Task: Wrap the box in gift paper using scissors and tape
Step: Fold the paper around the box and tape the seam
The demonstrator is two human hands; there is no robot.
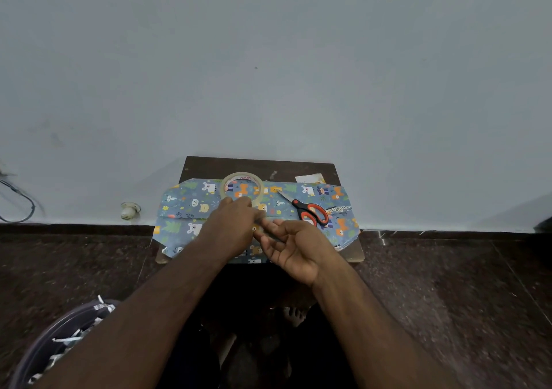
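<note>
I have the wrapped box [209,218] lying across the small dark counter [298,166], its long axis running from nine o'clock to three o'clock, blue animal-print gift paper [185,206] already folded over the top with a seam line along the length. Both ends look open, the paper flaring out at each side.

My left hand [231,224] sits over the middle of the box, fingers [239,202] curled and bunched at the near rim of the clear tape roll [242,187], which stands on the paper at twelve o'clock from that hand. It looks like they pinch the tape's free end, though the strip itself is too faint for me to confirm. My right hand [294,249] hovers palm-up just at three o'clock of the left, fingers loosely spread and holding nothing.

The orange-handled scissors [307,211] lie on the paper at one o'clock from my right hand, near it, blades pointing toward eleven o'clock. So I judge the right hand is the nearer one to fetch them for cutting a strip, while the left keeps the tape end
</note>
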